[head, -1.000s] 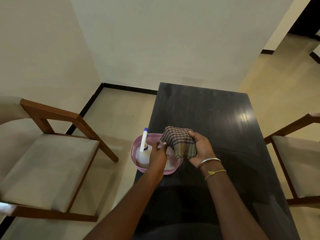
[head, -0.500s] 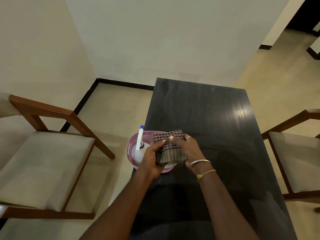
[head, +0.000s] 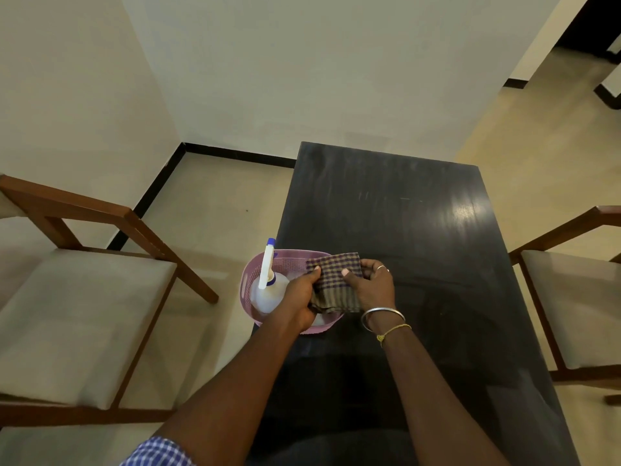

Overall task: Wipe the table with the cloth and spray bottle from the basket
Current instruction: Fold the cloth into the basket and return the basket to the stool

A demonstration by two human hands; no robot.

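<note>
Table [head: 386, 213] dark, glossy, between chairs [head: 84, 297]

table [head: 420, 213] showing dark glossy wood | cloth [head: 336, 280] looking woven, matt | basket [head: 285, 258] showing perforated matt plastic | bottle [head: 268, 292] probably being translucent plastic | bangle [head: 386, 310] gleaming like metal

Cream walls [head: 302, 62] are met by black skirting [head: 235, 155] above a beige floor [head: 215, 213]. A cushioned wooden left chair [head: 84, 304] and right chair [head: 578, 304] are noted.

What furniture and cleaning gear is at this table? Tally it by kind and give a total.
chairs: 2
table: 1
basket: 1
spray bottle: 1
cloth: 1
Total: 6
</note>
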